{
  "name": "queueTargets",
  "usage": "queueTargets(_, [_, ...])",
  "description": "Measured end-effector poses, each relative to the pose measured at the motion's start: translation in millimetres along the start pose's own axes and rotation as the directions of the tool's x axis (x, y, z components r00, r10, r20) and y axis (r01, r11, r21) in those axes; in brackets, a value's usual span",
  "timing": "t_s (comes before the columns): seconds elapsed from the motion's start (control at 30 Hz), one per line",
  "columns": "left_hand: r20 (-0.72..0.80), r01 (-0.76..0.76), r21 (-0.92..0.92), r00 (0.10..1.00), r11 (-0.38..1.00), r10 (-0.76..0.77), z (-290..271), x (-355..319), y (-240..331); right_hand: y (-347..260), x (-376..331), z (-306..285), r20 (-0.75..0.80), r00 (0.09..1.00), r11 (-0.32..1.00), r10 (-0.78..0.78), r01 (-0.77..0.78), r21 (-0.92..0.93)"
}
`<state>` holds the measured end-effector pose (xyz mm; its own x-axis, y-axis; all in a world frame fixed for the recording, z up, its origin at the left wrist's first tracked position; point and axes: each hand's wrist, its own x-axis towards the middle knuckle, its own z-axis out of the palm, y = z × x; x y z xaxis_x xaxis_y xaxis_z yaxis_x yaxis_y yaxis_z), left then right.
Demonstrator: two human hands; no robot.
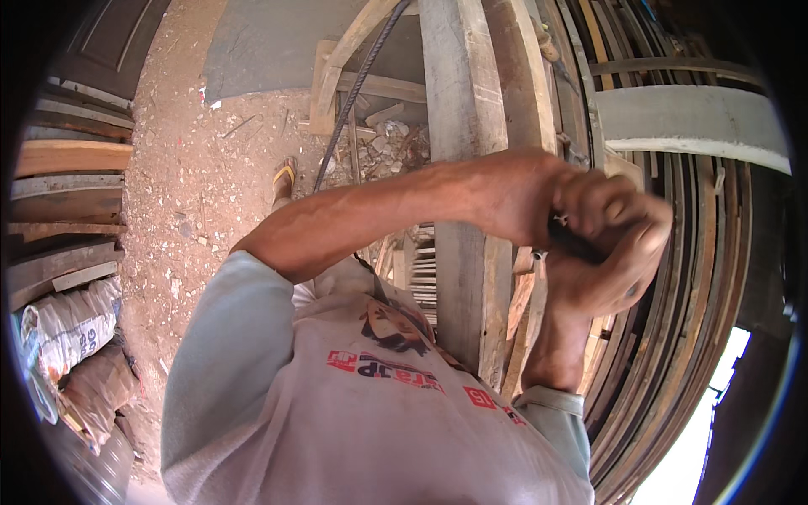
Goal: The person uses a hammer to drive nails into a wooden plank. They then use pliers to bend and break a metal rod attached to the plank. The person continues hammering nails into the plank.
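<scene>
Right of centre, hands: raised in front of the body, the person's left hand (581,195) and right hand (631,261) meet, both motion-blurred, fingers curled.
Dark item: a small black thing (574,241) sits between the hands, beside the left wrist; its kind is too blurred to tell.
Grip: fingers are bent inward and overlap in view; whether either hand pinches the black thing cannot be told.
Forearms: the left forearm (379,206) crosses from the left; the right forearm (560,345) rises from the lower right.
Shirt: a pale front (337,454) with a red and dark print, and grey-blue sleeves (223,345).
Beams: below the arms, a thick squared timber (461,93) runs from the top edge to lower centre, with a second timber (520,71) along its right side.
Rod: a dark ribbed bar (360,80) slants down left of the beams, near a curved wooden piece (352,49).
Ground: one foot in a yellow-strapped flip-flop (287,175) stands on brown, chip-strewn dirt (194,177); wood scraps (394,147) lie to its right.
Left edge: stacked boards (71,158) above a white sack (84,324).
Right edge: long timber strips (686,311), crossed higher up by a pale grey beam (690,126).
</scene>
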<state>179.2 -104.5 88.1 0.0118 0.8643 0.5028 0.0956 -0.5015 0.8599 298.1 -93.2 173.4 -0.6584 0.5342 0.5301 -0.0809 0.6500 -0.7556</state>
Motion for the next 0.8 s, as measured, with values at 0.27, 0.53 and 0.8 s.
queueTargets(0.27, [-0.046,-0.08,0.04,0.996,0.996,0.082,11,0,-1,-3,-13,4,0.025,0.995,0.993,-0.093,0.091,0.071])
queueTargets(0.53, [0.111,0.0,0.262,0.993,0.965,-0.03,7,-15,19,9,-53,-9,0.037,0.99,0.974,-0.139,0.13,0.184])
queueTargets(0.8, [0.073,-0.09,0.147,0.994,0.985,0.08,-3,9,16,29,-5,-34,-0.029,0.956,0.933,-0.292,0.291,0.214])
